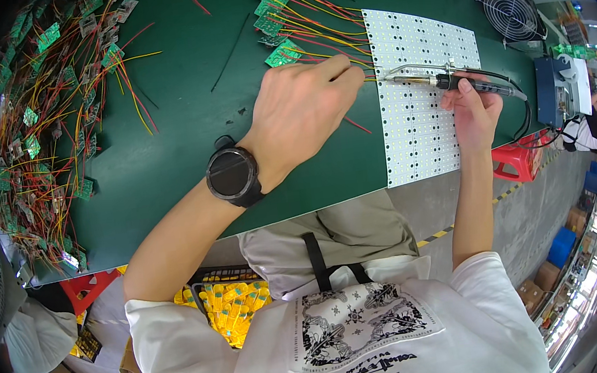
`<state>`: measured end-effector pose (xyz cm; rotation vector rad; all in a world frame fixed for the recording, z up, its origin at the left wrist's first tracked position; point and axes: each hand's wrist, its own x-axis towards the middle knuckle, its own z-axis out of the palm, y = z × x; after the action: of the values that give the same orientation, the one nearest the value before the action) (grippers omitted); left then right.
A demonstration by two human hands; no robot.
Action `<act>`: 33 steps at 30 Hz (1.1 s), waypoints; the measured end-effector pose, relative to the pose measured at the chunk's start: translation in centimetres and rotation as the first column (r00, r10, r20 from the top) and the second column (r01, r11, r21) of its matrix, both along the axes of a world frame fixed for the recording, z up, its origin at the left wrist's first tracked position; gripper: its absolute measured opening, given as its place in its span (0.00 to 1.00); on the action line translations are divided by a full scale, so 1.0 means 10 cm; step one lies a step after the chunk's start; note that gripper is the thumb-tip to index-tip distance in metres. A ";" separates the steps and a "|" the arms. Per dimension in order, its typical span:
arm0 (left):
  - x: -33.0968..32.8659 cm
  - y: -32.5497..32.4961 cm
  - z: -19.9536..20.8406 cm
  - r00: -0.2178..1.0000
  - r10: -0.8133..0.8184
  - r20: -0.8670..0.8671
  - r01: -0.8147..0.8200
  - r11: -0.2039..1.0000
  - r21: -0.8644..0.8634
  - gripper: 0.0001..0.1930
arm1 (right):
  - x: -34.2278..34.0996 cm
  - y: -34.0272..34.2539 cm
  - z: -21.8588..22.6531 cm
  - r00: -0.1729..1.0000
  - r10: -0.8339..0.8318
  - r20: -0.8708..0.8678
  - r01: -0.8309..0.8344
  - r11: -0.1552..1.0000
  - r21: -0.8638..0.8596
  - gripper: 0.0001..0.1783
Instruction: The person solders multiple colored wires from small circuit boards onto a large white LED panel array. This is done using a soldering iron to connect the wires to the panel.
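My right hand is closed round a soldering iron with a black handle and a thin feed tube running along it. Its tip points left, over the left edge of a white LED panel dotted with rows of small chips. My left hand is closed at that edge, pinching red and yellow wires whose ends reach the panel. The fingertips partly hide the wires. Beyond this hand, a row of small green circuit boards trails more wires to the panel's edge.
A large tangled heap of wired boards covers the left of the green table. A black fan and a blue device stand at the right. Below are a red stool and a crate of yellow pieces. Another person is far right.
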<state>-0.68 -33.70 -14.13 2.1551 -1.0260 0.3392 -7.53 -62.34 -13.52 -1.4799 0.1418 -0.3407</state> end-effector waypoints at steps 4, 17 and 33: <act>0.00 0.00 -0.01 1.000 0.004 -0.004 -0.004 1.000 -0.010 0.04 | -0.01 -0.05 -0.03 0.999 0.047 0.009 -0.047 0.999 -0.018 0.12; -0.01 0.00 0.00 1.000 0.016 -0.008 -0.016 0.999 -0.031 0.04 | 0.00 -0.04 -0.03 0.997 0.069 0.032 -0.068 0.997 -0.035 0.13; 0.00 0.00 -0.01 1.000 0.011 0.000 -0.011 1.000 -0.007 0.04 | 0.00 -0.02 0.01 0.999 -0.045 0.018 0.044 0.997 0.059 0.14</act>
<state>-0.69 -33.66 -14.24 2.1554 -1.0124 0.3479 -7.51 -62.57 -13.40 -1.4163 0.1681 -0.3840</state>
